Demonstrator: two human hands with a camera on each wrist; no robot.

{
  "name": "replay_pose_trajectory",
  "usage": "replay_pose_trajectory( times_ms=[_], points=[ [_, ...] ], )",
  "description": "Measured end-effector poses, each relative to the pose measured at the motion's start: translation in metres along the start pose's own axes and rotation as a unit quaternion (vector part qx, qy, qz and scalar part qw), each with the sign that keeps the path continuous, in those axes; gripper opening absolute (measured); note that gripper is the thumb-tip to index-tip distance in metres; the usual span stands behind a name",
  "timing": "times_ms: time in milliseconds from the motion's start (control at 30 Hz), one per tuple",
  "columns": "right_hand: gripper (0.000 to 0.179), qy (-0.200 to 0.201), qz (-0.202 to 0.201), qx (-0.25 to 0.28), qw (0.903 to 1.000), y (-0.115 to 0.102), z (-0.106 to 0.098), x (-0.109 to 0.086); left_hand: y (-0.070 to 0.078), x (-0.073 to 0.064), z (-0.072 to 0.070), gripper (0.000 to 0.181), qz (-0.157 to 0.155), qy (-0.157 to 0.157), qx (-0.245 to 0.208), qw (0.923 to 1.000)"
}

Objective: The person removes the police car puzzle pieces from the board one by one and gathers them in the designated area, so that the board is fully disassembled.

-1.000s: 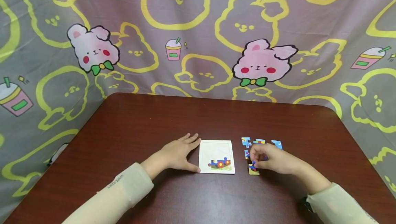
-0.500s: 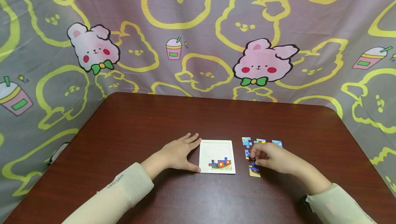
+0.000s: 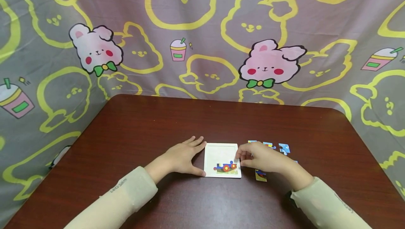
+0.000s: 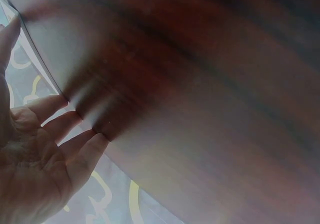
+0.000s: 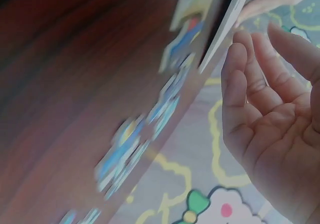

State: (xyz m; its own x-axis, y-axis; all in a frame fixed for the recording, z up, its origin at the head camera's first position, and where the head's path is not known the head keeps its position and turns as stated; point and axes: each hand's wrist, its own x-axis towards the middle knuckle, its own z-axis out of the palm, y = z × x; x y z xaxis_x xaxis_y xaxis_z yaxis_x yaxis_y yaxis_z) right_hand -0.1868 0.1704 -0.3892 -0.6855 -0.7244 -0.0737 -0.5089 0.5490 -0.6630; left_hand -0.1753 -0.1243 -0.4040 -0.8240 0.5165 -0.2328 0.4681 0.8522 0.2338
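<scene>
A square white puzzle board (image 3: pixel 218 153) lies on the table, with joined pieces of a blue and red train picture (image 3: pixel 226 168) in its lower right corner. My left hand (image 3: pixel 180 157) rests at the board's left edge, fingers spread and thumb at the lower corner. At the right edge is my right hand (image 3: pixel 264 157), its fingers loosely bent. In the right wrist view the palm (image 5: pixel 285 129) shows nothing between fingers and thumb. Beneath and beside that hand lie loose puzzle pieces, among them a yellow-green one (image 3: pixel 261 176) and a light blue one (image 3: pixel 284 148); the hand covers some.
The dark red-brown table (image 3: pixel 202 120) has rounded far corners. A patterned cloth (image 3: pixel 205 39) with rabbit faces and cups stands behind it and along both sides. Several loose pieces (image 5: pixel 122 151) appear blurred in the right wrist view.
My right hand has moved left from the loose pieces to the board's right edge. The yellow-green piece, nudged slightly toward me earlier, lies free of the fingers. My left hand stays put.
</scene>
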Motion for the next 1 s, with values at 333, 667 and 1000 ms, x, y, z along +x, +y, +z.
replay_pose_trajectory(
  times_ms=[333,667,1000],
  points=[
    [0.008,-0.037,-0.034,-0.018,0.9986,-0.016,0.017,0.026,0.0,0.001,0.0,0.104,-0.001,0.0,-0.001,1.0],
    [0.014,-0.04,-0.024,-0.031,0.9984,-0.016,0.024,0.031,0.001,0.0,-0.001,0.104,-0.003,-0.002,-0.004,1.0],
    [0.019,-0.046,-0.008,-0.047,0.9978,-0.017,0.028,0.032,0.0,0.0,0.001,0.104,-0.003,0.001,-0.007,1.0]
  ],
)
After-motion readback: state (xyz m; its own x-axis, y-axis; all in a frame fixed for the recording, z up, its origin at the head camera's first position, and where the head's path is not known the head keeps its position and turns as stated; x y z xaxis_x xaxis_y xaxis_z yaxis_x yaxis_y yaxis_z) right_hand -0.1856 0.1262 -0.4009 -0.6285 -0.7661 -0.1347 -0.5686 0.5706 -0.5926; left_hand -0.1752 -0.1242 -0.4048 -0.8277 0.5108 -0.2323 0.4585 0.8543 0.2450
